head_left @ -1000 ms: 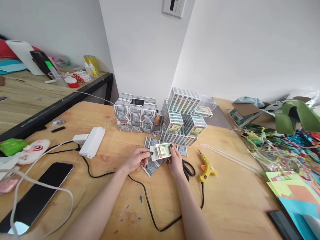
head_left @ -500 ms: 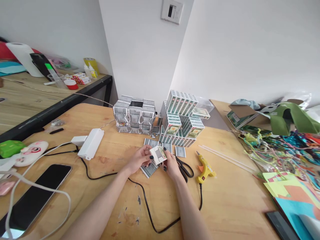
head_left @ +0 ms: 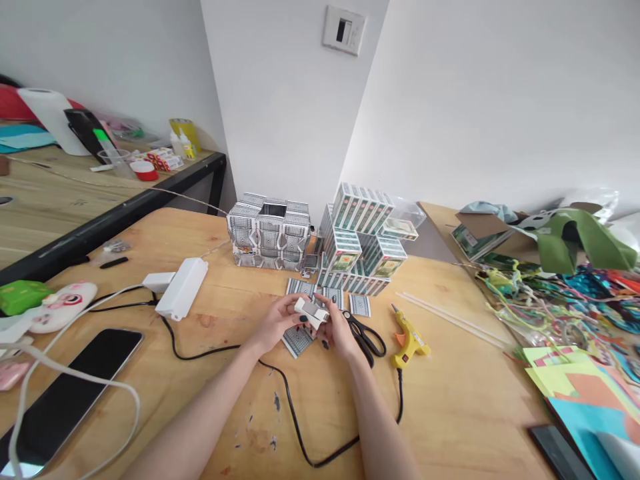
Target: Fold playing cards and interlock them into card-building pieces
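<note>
Between my hands is a small cardboard card box (head_left: 311, 311), its white and grey side facing up. My left hand (head_left: 275, 325) pinches its left end, and my right hand (head_left: 341, 327) grips its right end. Patterned playing cards (head_left: 299, 340) lie on the table under and behind the hands. Black-handled scissors (head_left: 367, 339) lie just right of my right hand, with a yellow glue gun (head_left: 410, 341) beyond them. Behind stand a card-covered block (head_left: 270, 233) with a dark opening on top and a stack of green-and-white card boxes (head_left: 363, 240).
A white power adapter (head_left: 183, 288) and a phone (head_left: 75, 393) with cables lie on the left. Clear glue sticks (head_left: 450, 319) rest at the right, near coloured paper (head_left: 583, 393) and a tangle of craft strings (head_left: 525, 300). A black cord (head_left: 295, 407) loops across the front.
The card box has been turned in my hands; its printed green face no longer shows and the white end is folded over. Both hands stay at about the same spot.
</note>
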`<state>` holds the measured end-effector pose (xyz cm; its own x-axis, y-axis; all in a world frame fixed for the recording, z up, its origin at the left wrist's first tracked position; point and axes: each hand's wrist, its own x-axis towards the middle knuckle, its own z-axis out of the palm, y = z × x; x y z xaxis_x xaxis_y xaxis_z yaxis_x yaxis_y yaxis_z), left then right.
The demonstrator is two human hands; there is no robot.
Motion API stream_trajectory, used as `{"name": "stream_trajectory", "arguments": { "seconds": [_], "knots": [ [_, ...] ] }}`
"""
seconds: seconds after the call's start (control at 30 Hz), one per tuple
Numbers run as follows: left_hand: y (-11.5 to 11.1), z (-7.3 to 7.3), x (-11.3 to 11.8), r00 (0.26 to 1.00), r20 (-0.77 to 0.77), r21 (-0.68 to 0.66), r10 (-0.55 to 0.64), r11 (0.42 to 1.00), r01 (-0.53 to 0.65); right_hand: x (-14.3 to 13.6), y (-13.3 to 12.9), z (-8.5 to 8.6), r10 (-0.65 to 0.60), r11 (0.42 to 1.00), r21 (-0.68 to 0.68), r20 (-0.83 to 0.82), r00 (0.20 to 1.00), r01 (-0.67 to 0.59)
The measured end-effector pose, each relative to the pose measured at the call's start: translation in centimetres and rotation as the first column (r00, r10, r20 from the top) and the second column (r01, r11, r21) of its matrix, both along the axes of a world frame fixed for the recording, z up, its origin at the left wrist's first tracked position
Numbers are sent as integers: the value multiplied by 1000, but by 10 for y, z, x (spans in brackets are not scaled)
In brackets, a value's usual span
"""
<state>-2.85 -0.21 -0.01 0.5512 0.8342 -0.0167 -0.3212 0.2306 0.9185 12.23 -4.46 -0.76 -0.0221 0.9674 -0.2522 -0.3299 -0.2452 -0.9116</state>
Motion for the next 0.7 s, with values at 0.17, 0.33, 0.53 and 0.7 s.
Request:
{"name": "stream_trajectory", "arguments": {
  "seconds": [0.17, 0.33, 0.53, 0.7],
  "knots": [
    [3, -6, 0, 970, -125, 109, 210, 974, -197, -1, -3, 3, 47, 995, 82, 32, 998, -49],
    [-1, -5, -3, 909, -314, 332, 276, 928, -167, -7, -7, 5, 1, 986, 163, 147, 989, -26],
    [-7, 2, -3, 823, -386, 566, 416, 811, -144, -9, -4, 2, -186, 963, 245, 289, 939, 115],
    [-6, -1, -3, 821, -314, 801, 478, 597, -41, -8, -6, 2, -259, 942, 297, 342, 903, 157]
  ]
}}
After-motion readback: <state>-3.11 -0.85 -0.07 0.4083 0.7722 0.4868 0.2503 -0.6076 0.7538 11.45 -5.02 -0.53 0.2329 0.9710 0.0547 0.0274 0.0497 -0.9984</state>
